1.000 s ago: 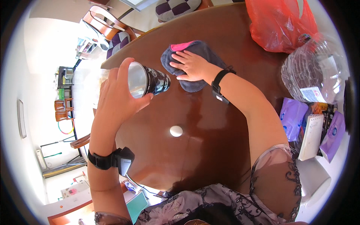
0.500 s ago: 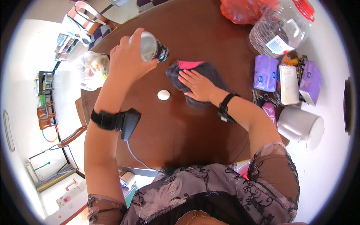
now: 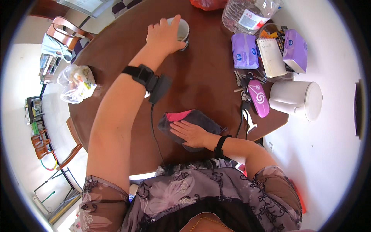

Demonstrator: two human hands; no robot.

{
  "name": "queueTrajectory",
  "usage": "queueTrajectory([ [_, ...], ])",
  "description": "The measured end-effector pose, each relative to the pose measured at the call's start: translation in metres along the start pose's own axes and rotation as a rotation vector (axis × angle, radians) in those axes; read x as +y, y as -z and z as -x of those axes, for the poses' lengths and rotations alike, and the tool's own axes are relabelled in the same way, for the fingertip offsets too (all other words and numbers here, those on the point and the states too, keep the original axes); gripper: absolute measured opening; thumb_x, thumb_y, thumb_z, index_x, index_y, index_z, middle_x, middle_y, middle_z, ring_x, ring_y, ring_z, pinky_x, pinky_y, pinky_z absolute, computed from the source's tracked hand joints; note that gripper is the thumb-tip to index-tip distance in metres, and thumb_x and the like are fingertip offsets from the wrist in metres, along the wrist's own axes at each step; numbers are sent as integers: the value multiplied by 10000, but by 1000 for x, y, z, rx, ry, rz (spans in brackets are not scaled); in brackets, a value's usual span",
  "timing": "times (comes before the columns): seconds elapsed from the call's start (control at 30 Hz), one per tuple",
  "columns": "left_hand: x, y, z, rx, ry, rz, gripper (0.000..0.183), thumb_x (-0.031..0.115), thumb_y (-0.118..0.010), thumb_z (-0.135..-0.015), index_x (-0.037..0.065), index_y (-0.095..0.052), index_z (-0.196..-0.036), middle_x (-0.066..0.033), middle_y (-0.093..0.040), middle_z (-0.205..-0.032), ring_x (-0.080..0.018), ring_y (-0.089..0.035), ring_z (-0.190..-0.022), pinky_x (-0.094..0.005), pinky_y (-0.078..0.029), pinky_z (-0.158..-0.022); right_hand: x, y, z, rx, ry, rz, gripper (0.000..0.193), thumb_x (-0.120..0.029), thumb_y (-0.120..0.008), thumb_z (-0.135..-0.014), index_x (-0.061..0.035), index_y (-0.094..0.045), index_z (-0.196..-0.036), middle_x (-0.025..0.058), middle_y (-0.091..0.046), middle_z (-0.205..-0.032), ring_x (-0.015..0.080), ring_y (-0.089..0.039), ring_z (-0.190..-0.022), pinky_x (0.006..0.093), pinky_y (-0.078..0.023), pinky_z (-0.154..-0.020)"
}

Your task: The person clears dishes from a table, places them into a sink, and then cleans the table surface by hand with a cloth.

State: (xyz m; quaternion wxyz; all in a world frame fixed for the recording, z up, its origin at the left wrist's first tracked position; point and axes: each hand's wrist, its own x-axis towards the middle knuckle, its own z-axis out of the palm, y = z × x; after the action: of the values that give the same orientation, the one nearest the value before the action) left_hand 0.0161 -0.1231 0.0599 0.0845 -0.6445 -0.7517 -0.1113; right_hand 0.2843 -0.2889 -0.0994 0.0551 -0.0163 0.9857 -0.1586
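Note:
My left hand [image 3: 164, 38] reaches far over the brown table, its fingers wrapped round a cup [image 3: 184, 32] with a pale inside and a dark patterned outer wall. The cup looks upright at the table's surface; whether it rests there I cannot tell. Nearer to me, my right hand [image 3: 192, 134] lies flat, fingers stretched out, on a folded dark grey cloth [image 3: 206, 123] with a pink patch. Beneath my left wrist a sliver of a small white disc [image 3: 147, 94] shows; the rest is hidden.
Along the right stand a clear plastic jug [image 3: 247, 17], purple tissue packs [image 3: 244, 52], a notepad [image 3: 271, 58], keys [image 3: 244, 83], a pink-purple case [image 3: 258, 98] and a white lidded container [image 3: 295, 98]. A clear plastic bag [image 3: 79, 83] sits at the left edge. A cable [image 3: 154, 131] hangs from my left wrist device.
My left hand has moved the cup farther away and set it more upright. The cloth has slid toward me under my right hand. The whole view has shifted.

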Motion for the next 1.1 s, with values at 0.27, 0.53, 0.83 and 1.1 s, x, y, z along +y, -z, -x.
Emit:
queueTrajectory([
  [0.27,79,32,14,-221,-7,-92,1015,554,-750,-707,100,-275,-1480,-189,-348,-1494,-408,-299,-1388,-528,-190,-1145,22,-41,35,78,24,-68,843,-360,-713,-768,-48,-327,-1450,142,-259,-1548,279,-242,-1435,415,-191,-1177],
  [0.53,127,-50,81,379,-646,171,633,350,-660,-823,80,-465,-1362,-156,-480,-1361,-329,-462,-1251,-459,-332,-1058,70,-51,83,-27,261,-61,749,-427,-680,-798,-49,-426,-1392,161,-325,-1516,300,-286,-1415,443,-214,-1165],
  [0.83,151,-158,251,100,-144,710,333,106,-574,-894,47,-575,-1222,-140,-563,-1279,-346,-529,-1167,-409,-429,-990,66,48,65,-146,708,462,119,-218,-631,-749,-109,-679,-742,48,-701,-827,241,-674,-840,378,-526,-702],
  [1.1,195,-185,298,-194,-364,604,499,264,-559,-927,90,-466,-1384,-165,-409,-1445,-369,-384,-1323,-472,-289,-1104,93,146,17,556,395,317,393,-423,-492,-951,-105,-602,-749,64,-613,-683,262,-611,-654,386,-506,-632],
])
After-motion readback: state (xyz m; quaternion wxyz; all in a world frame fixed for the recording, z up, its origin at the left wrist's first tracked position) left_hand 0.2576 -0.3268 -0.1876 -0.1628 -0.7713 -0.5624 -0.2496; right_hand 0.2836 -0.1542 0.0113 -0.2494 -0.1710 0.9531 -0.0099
